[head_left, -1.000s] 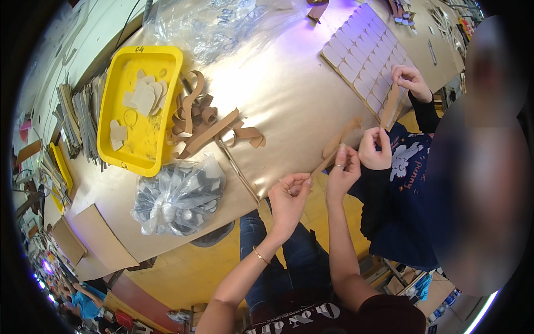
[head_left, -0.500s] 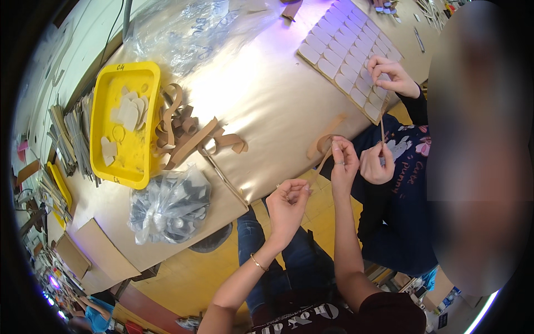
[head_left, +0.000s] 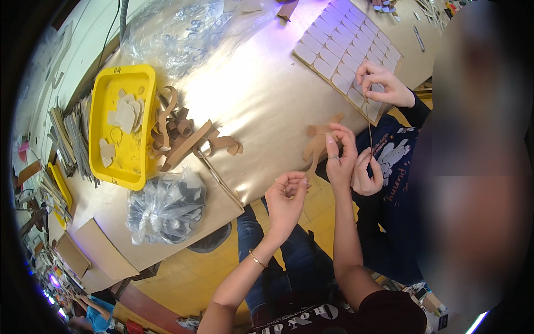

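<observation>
Fingers of the right hand (head_left: pixel 340 158) now pinch the tan cut-out piece (head_left: pixel 317 146) at the worktop (head_left: pixel 261 106) edge, nearer the co-worker than before, while the left hand (head_left: pixel 286 197), fingers curled, has dropped clear of it.

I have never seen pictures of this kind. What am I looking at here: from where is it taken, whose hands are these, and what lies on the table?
The picture comes from a wide camera worn on a person's head, looking down, so straight edges bend. The two bare arms from the lower edge are that person's. The left hand has its fingers pinched together; what they grip is too small to tell. The right hand holds a tan cut-out piece. The hands in dark sleeves belong to another person close by. On the table lie a yellow tray of pale cut shapes, curled tan strips, a clear plastic bag and a board of white pieces.
</observation>
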### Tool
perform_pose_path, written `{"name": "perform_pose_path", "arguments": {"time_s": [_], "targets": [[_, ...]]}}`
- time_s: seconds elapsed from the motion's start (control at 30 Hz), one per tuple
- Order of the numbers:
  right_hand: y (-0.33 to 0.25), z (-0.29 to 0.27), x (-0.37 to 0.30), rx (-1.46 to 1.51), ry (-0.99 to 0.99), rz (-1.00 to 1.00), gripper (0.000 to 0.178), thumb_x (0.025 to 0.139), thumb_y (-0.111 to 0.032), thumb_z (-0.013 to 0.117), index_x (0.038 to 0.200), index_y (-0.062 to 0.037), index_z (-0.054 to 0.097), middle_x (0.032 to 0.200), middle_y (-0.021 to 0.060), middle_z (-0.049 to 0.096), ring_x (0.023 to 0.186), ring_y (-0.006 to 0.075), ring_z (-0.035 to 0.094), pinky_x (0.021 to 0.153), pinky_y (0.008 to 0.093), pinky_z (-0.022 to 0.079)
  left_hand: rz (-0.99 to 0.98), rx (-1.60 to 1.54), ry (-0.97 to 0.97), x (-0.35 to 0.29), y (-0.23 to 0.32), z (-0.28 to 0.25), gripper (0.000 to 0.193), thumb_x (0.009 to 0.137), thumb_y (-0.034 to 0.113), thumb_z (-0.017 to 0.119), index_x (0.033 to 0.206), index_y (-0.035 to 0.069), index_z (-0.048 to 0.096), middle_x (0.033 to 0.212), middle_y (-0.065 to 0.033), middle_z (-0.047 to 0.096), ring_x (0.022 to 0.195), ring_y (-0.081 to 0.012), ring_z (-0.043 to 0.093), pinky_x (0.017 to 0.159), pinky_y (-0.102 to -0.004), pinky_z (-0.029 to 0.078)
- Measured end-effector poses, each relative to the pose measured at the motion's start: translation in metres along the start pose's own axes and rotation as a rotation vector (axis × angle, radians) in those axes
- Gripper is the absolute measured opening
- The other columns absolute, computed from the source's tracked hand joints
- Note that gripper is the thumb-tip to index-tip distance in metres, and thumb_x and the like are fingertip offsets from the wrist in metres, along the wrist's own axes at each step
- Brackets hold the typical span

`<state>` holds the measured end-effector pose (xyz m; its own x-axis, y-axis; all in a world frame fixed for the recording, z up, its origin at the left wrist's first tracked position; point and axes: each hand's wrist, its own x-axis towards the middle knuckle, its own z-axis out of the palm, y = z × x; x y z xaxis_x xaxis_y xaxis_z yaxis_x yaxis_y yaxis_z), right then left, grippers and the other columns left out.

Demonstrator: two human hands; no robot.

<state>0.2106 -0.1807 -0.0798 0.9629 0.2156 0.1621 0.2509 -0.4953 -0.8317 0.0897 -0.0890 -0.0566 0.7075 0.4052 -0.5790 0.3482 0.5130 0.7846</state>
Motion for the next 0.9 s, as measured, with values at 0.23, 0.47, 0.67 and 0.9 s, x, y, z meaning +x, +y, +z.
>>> {"name": "perform_pose_path", "arguments": {"time_s": [0.23, 0.47, 0.67, 0.9], "targets": [[0.016, 0.005, -0.01, -0.245, 0.363, 0.118, 0.017, 0.088, -0.015, 0.065, 0.091, 0.0009, 0.06, 0.109, 0.0103, 0.053, 0.091, 0.0195, 0.052, 0.082, 0.0298, 0.042, 0.074, 0.153, -0.022, 0.011, 0.016, 0.006, 0.011, 0.088, 0.005, 0.062, 0.093, -0.004, 0.063, 0.079, -0.0088, 0.067, 0.07, -0.0114, 0.065, 0.064, -0.0242, 0.05], [0.04, 0.004, -0.009, 0.241, 0.419, 0.505, 0.019, 0.09, -0.019, 0.065, 0.09, 0.0, 0.063, 0.083, 0.0028, 0.058, 0.071, 0.0069, 0.047, 0.065, 0.0202, 0.04, 0.479, 0.532, -0.055, 0.052, 0.046, 0.017, 0.012, 0.085, 0.004, 0.061, 0.096, -0.002, 0.063, 0.078, -0.0169, 0.066, 0.067, -0.0252, 0.065, 0.063, -0.032, 0.051], [0.035, 0.004, -0.004, -0.073, 0.338, 0.558, 0.02, 0.086, -0.02, 0.068, 0.09, -0.001, 0.065, 0.078, 0.0012, 0.059, 0.068, 0.008, 0.045, 0.063, 0.0215, 0.04, 0.481, 0.522, -0.037, 0.075, 0.054, 0.026, 0.01, 0.083, 0.005, 0.064, 0.092, -0.001, 0.066, 0.073, -0.0113, 0.067, 0.063, -0.0145, 0.063, 0.059, -0.026, 0.048], [0.034, 0.011, -0.002, -0.17, 0.373, 0.375, 0.015, 0.082, -0.012, 0.072, 0.089, -0.0004, 0.066, 0.074, -0.0017, 0.06, 0.068, 0.0064, 0.045, 0.062, 0.0201, 0.038, 0.425, 0.633, -0.016, 0.078, 0.053, 0.014, 0.01, 0.084, 0.006, 0.063, 0.091, -0.001, 0.064, 0.078, -0.0152, 0.067, 0.069, -0.0238, 0.066, 0.062, -0.0326, 0.052]]}}
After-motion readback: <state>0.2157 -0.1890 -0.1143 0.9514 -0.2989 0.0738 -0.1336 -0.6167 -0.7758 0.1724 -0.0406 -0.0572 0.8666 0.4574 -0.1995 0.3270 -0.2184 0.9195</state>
